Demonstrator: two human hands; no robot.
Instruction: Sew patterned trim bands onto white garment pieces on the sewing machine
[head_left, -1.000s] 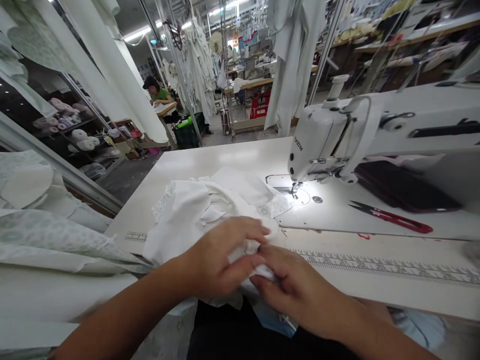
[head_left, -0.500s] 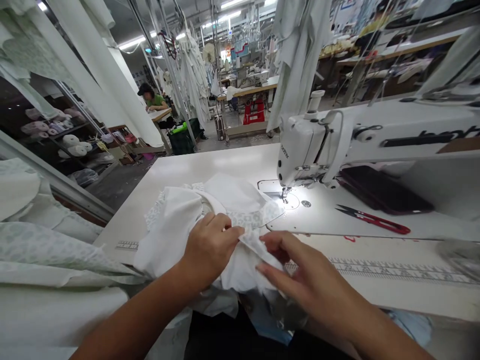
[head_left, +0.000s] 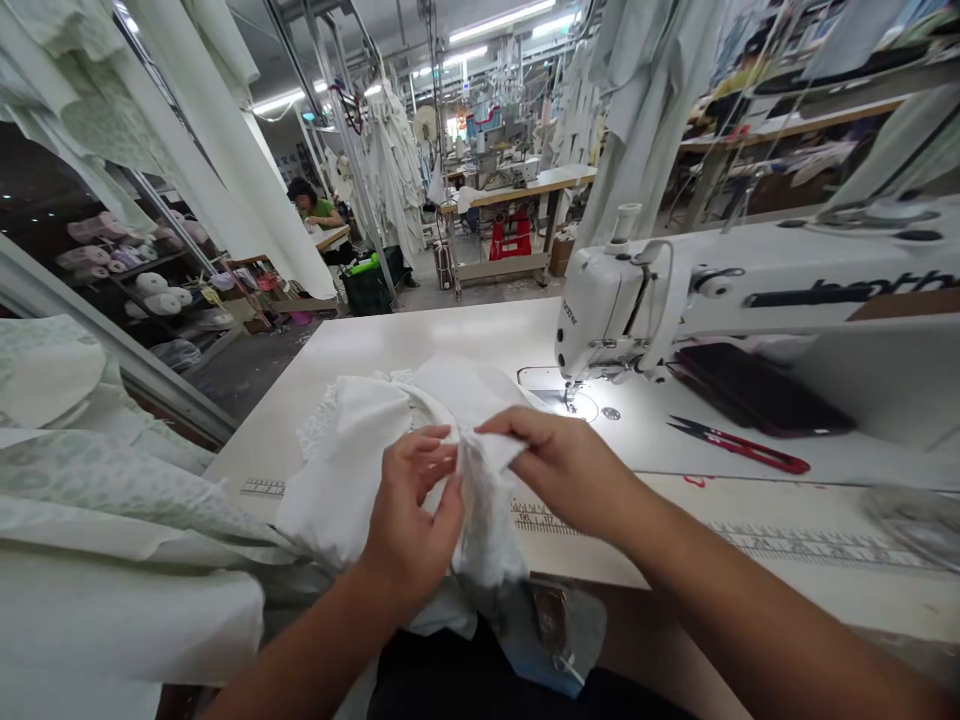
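A white garment (head_left: 345, 470) with a gathered, pale-patterned trim lies bunched on the sewing table, its lower part hanging over the front edge. My right hand (head_left: 562, 465) pinches a folded edge of the garment between thumb and fingers. Just left of it, my left hand (head_left: 412, 510) has its fingers loosely curved and its thumb apart; the fingertips are at the cloth, with no grip visible. Behind the right hand stands a white sewing machine (head_left: 607, 300), its lit needle area close to the far side of the garment.
Red-handled thread snips (head_left: 742, 445) and a dark flat case (head_left: 757, 390) lie under the machine arm. A printed ruler strip (head_left: 817, 545) runs along the front of the table. Patterned fabric (head_left: 97, 490) is piled at left. A co-worker (head_left: 319, 210) sits farther back.
My left hand has loosened from its closed hold on the garment. My right hand has moved up and left, folding the cloth edge over toward the left hand. The view has shifted slightly.
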